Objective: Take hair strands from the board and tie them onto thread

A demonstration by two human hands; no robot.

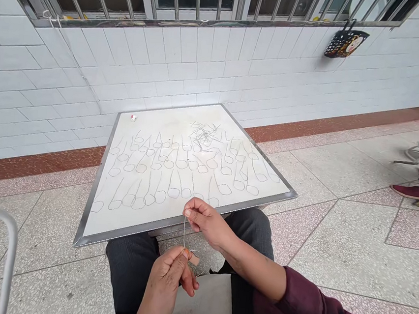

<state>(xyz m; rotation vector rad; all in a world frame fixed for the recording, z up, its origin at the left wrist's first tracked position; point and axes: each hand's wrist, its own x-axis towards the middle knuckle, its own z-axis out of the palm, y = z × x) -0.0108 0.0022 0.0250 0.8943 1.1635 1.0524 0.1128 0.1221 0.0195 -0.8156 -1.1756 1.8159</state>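
Observation:
A thin pale cord (184, 231) runs between my two hands, over my lap at the table's near edge. My left hand (170, 279) is closed, pinching the cord's lower part beside a small tan piece (193, 259). Higher up and to the right, my right hand (203, 218) pinches the cord's upper end between thumb and forefinger. Many thin looped wires (174, 191) lie in rows on the white table (157, 115). A tangle of short straight wires (204, 134) rests near the table's back right.
A small white and red object (133, 118) sits at the table's back left corner. Behind stands a white tiled wall (189, 56) with a barred window and a hanging patterned bag (345, 43). A grey metal tube (10, 256) curves at left. A person's red shoe (415, 193) shows at far right.

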